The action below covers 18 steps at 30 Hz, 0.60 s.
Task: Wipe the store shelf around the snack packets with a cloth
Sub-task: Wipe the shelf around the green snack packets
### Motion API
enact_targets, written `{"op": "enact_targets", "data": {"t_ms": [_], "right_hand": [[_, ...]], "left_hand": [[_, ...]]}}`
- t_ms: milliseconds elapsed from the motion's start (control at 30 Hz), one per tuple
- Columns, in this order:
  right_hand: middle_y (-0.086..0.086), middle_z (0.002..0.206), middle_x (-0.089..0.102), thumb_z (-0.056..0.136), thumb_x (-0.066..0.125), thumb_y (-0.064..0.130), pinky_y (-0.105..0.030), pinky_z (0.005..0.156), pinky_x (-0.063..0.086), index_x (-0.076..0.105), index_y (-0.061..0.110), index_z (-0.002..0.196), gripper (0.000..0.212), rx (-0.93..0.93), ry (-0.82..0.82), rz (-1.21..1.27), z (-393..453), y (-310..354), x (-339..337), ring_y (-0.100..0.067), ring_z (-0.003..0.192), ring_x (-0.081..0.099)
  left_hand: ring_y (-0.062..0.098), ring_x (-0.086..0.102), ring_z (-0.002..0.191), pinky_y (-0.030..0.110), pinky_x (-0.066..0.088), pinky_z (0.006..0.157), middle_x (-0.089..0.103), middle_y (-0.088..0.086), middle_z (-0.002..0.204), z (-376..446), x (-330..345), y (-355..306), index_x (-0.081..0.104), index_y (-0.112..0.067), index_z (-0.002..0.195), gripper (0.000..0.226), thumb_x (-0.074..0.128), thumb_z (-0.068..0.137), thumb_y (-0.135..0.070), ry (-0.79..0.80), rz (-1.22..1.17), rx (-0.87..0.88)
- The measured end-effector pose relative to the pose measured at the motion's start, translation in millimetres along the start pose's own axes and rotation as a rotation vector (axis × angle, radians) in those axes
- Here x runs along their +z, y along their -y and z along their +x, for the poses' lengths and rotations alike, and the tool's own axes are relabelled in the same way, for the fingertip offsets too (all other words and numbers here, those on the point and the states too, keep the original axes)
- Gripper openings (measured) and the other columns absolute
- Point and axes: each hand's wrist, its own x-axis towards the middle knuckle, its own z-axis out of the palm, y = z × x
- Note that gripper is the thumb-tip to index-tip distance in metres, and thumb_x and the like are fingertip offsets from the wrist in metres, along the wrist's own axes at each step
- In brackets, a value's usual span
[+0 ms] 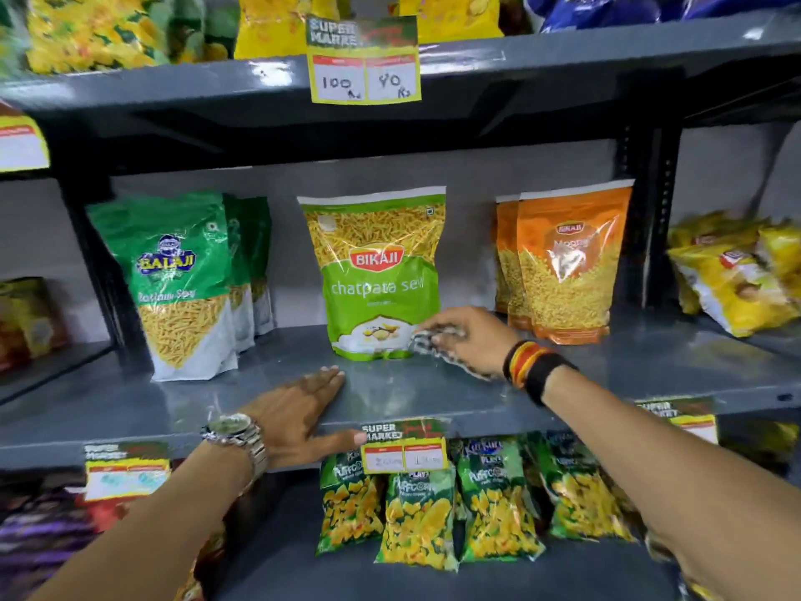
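1. The cloth (437,342) is sitting bunched on the grey shelf (433,392), right at the foot of the green packet (378,275).
2. The right hand (470,340) is closing around it, fingers curled; the blur is hiding how tight the grip is.
3. The left hand (303,409) is lying flat and empty at the shelf edge, bracing.
4. Best move now: I'd be sweeping low along the packet's base, pressing lightly so it isn't tipping, then out toward the orange packets (563,262).

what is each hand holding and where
Right hand bunches a patterned cloth in its fingers. Left hand holds nothing, flat on the shelf.
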Motion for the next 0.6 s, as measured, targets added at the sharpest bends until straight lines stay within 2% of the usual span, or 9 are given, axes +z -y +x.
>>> {"op": "enact_targets", "data": {"t_ms": [67, 133, 233, 367, 400, 467, 533, 600], "right_hand": [[-0.003, 0.132, 0.062, 0.095, 0.058, 0.014, -0.027, 0.090, 0.045, 0.069, 0.022, 0.117, 0.026, -0.022, 0.082, -0.025, 21.3, -5.9, 2.5, -0.022, 0.121, 0.058], [0.000, 0.129, 0.065, 0.094, 0.059, 0.014, -0.033, 0.096, 0.048, 0.070, 0.024, 0.115, 0.025, -0.031, 0.177, -0.071, 32.7, -16.0, 14.5, -0.021, 0.119, 0.059], [0.002, 0.126, 0.066, 0.095, 0.056, 0.017, -0.036, 0.101, 0.046, 0.068, 0.026, 0.114, 0.023, -0.037, 0.201, -0.066, 33.6, -29.5, 27.9, -0.019, 0.118, 0.058], [0.002, 0.128, 0.063, 0.096, 0.056, 0.017, -0.029, 0.098, 0.043, 0.065, 0.022, 0.116, 0.023, -0.024, 0.310, -0.045, 30.6, -21.4, 9.7, -0.016, 0.117, 0.057], [0.004, 0.126, 0.065, 0.095, 0.057, 0.018, -0.027, 0.094, 0.044, 0.065, 0.021, 0.116, 0.022, -0.014, 0.312, -0.024, 32.8, -19.5, 1.2, -0.015, 0.114, 0.059], [0.006, 0.118, 0.067, 0.095, 0.059, 0.019, -0.026, 0.089, 0.048, 0.067, 0.022, 0.112, 0.020, 0.018, 0.216, -0.004, 34.9, -24.2, -8.6, -0.015, 0.107, 0.062], [0.002, 0.114, 0.068, 0.094, 0.060, 0.017, -0.037, 0.098, 0.050, 0.069, 0.021, 0.108, 0.017, 0.061, 0.116, -0.032, 34.8, -37.7, -5.8, -0.021, 0.110, 0.062], [-0.004, 0.118, 0.067, 0.094, 0.060, 0.015, -0.037, 0.101, 0.047, 0.069, 0.019, 0.111, 0.019, 0.096, 0.103, -0.053, 29.1, -47.7, 7.2, -0.022, 0.114, 0.061]], "left_hand": [[0.014, 0.015, 0.155, 0.033, 0.016, 0.125, 0.007, -0.003, 0.170, 5.9, 2.2, -9.8, 0.006, -0.020, 0.162, 0.129, 0.013, 0.064, -0.103, -0.005, -0.001, -0.017], [0.013, 0.017, 0.154, 0.034, 0.019, 0.125, 0.008, -0.004, 0.170, 10.0, 5.5, -14.5, 0.008, -0.022, 0.162, 0.124, 0.018, 0.067, -0.102, -0.015, -0.022, -0.031], [0.011, 0.019, 0.154, 0.035, 0.022, 0.123, 0.011, -0.007, 0.170, 10.4, 10.2, -15.7, 0.012, -0.024, 0.162, 0.122, 0.020, 0.068, -0.102, -0.059, -0.048, -0.041], [0.013, 0.020, 0.154, 0.035, 0.020, 0.124, 0.013, -0.005, 0.170, 9.9, 11.9, -15.7, 0.013, -0.024, 0.162, 0.123, 0.020, 0.067, -0.102, -0.065, -0.065, -0.042], [0.013, 0.019, 0.154, 0.034, 0.019, 0.124, 0.013, -0.004, 0.170, 10.1, 12.1, -15.8, 0.013, -0.023, 0.162, 0.122, 0.021, 0.069, -0.102, -0.071, -0.069, -0.037], [0.014, 0.020, 0.154, 0.034, 0.018, 0.124, 0.013, -0.004, 0.170, 10.5, 12.1, -15.7, 0.013, -0.022, 0.162, 0.120, 0.025, 0.071, -0.100, -0.073, -0.071, -0.028], [0.014, 0.021, 0.153, 0.034, 0.020, 0.123, 0.013, -0.004, 0.170, 11.0, 12.6, -15.1, 0.013, -0.022, 0.162, 0.119, 0.027, 0.072, -0.099, -0.074, -0.070, -0.027], [0.015, 0.021, 0.153, 0.035, 0.021, 0.123, 0.013, -0.004, 0.170, 11.2, 12.8, -14.5, 0.013, -0.022, 0.162, 0.120, 0.026, 0.071, -0.100, -0.074, -0.072, -0.030]]}}
